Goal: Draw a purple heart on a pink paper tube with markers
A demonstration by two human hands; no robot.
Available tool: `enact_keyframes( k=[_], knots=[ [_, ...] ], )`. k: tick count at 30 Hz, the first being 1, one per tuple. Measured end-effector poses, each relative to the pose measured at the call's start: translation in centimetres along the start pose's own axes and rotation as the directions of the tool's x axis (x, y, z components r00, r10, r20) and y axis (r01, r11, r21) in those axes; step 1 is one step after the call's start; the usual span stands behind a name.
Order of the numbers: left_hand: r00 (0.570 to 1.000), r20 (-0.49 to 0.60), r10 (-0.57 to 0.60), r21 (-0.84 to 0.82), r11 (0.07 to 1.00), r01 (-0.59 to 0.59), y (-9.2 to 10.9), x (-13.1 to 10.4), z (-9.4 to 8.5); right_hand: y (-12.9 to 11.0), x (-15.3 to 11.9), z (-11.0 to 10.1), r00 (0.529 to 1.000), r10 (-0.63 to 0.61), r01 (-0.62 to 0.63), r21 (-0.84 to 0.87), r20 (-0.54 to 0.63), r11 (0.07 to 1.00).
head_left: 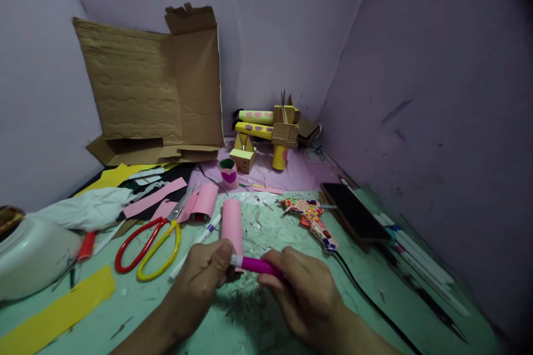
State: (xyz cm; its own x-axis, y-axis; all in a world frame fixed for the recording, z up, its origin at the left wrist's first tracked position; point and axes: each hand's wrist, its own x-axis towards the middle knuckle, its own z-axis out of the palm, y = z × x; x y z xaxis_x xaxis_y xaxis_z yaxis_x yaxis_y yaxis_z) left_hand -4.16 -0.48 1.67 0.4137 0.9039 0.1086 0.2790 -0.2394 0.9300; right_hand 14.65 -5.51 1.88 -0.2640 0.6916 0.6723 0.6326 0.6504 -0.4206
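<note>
A magenta marker [260, 266] spans the gap between my two hands, its white collar pointing left. My right hand [302, 288] is closed around its magenta barrel. The fingers of my left hand [206, 269] pinch at the white end and hide the tip. Just behind my left hand, a pink paper tube [232, 222] lies lengthwise, its near end partly covered by that hand. A white marker with a purple band [210, 228] rests left of the tube. Another pink roll [205, 201] lies farther back.
Red-and-yellow-handled scissors [160, 241] lie left, near a yellow strip [62, 310] and a white rounded container [37, 255]. A patterned glue gun [310, 219] trails its cord at right, beside a phone [353, 213] and several markers. Cardboard [158, 83] and yellow paper figures [285, 133] stand behind.
</note>
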Motion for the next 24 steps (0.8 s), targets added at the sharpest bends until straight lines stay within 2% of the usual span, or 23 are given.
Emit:
enact_keyframes(
  k=[3,6,8,10,14,17,20,24],
  knots=[
    [0.986,-0.009,0.168,0.153,0.975,-0.164,-0.1,-0.2,0.5,-0.5,0.0,0.6,0.998,0.059,-0.059,0.053,0.000,0.997],
    [0.917,-0.045,0.397,0.269,0.889,-0.371,-0.5,-0.3,0.7,-0.7,0.2,1.1,0.984,0.179,-0.176,0.142,-0.011,0.974],
    [0.900,-0.038,0.435,0.306,0.862,-0.404,-0.7,-0.1,0.3,-0.5,0.4,1.3,0.979,0.204,-0.204,0.172,0.022,0.964],
    [0.904,0.009,0.428,0.292,0.863,-0.412,-0.7,0.2,-0.3,-0.2,0.7,1.5,0.972,0.220,-0.232,0.213,0.078,0.949],
    [0.876,0.096,0.473,0.166,0.860,-0.483,-0.5,1.0,-0.9,0.0,1.3,1.6,0.923,0.367,-0.384,0.368,0.120,0.847],
    [0.892,0.133,0.432,0.045,0.896,-0.441,-0.2,1.2,-0.6,-0.3,1.6,1.8,0.890,0.441,-0.434,0.499,0.111,0.750],
    [0.938,0.148,0.315,-0.087,0.949,-0.304,0.1,1.1,-0.2,-0.8,1.8,2.3,0.871,0.480,-0.442,0.598,0.107,0.668],
    [0.962,0.183,0.204,-0.157,0.972,-0.176,0.1,0.9,0.0,-1.1,2.0,2.9,0.900,0.437,-0.349,0.618,0.010,0.704]
  ],
)
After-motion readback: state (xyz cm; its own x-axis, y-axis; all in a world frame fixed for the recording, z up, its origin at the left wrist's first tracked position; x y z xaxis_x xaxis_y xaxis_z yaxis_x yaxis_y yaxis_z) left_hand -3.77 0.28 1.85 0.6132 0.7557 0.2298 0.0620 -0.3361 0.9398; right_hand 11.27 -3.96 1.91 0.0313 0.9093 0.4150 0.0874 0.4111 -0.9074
